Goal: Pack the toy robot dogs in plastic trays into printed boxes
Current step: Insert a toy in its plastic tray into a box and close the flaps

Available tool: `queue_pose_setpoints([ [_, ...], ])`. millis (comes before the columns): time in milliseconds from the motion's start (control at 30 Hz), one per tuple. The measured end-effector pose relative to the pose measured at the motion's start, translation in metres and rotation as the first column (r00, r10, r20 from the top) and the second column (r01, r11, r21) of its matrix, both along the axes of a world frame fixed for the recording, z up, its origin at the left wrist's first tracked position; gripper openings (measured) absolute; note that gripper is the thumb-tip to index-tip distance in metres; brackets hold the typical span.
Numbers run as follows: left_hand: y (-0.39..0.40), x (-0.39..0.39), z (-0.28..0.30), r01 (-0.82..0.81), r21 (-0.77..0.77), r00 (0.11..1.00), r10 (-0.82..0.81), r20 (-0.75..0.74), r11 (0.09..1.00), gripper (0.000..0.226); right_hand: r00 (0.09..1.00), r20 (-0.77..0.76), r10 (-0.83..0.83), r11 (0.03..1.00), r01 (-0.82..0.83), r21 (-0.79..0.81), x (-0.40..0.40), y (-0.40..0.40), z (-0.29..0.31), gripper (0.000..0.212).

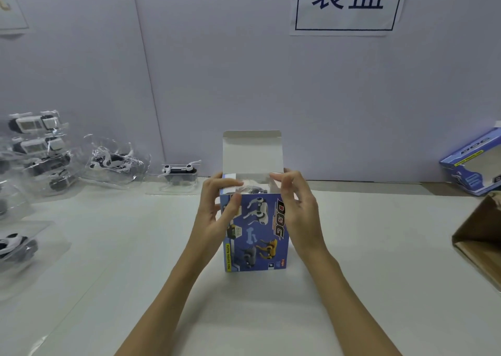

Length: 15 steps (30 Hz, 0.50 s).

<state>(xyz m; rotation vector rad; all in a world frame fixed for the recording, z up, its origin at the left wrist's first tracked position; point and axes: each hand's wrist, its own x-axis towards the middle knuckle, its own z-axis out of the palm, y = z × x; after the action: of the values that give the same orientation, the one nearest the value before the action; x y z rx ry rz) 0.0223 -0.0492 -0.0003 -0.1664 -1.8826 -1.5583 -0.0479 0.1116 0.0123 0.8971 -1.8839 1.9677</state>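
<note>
The printed box stands upright mid-surface, top flap raised. The left hand and right hand each grasp an upper side. A trayed toy dog sits inside.

This looks like a packing station in a toy factory: a plain white worktable against a bare lavender partition wall. A paper sign with blue Chinese characters hangs above, and clear plastic trays of toy robot dogs pile up at the left.
</note>
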Motion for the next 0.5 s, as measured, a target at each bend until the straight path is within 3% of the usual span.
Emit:
queue_pose_setpoints([
  [33,0.001,0.0,0.001,-0.017,-0.001,1.0,0.017,0.002,1.0,0.019,1.0,0.01,-0.016,1.0,0.016,-0.005,0.0,0.0,0.002,0.046],
  [133,0.003,-0.002,0.006,-0.085,0.008,0.996,0.086,-0.036,0.996,0.012,0.998,0.056,-0.004,0.999,0.007,-0.043,-0.003,-0.004,0.005,0.015],
  [267,0.004,-0.002,0.011,-0.01,0.116,0.997,0.019,-0.074,0.993,0.014,0.988,0.142,0.057,0.985,-0.033,-0.167,-0.002,-0.01,0.008,0.008],
  [367,0.002,-0.003,0.012,0.069,0.227,0.995,-0.051,-0.087,0.971,0.038,0.99,0.11,0.09,0.966,-0.06,-0.253,0.002,-0.011,0.013,0.036],
  [433,0.0,-0.003,0.012,0.114,0.264,0.989,-0.083,-0.126,0.958,0.056,0.997,0.044,0.069,0.977,-0.058,-0.205,0.0,-0.009,0.012,0.035],
  [500,-0.003,-0.002,0.011,0.108,0.205,0.989,-0.083,-0.126,0.973,0.059,0.997,0.012,0.079,0.98,-0.076,-0.183,-0.002,-0.007,0.005,0.031],
])
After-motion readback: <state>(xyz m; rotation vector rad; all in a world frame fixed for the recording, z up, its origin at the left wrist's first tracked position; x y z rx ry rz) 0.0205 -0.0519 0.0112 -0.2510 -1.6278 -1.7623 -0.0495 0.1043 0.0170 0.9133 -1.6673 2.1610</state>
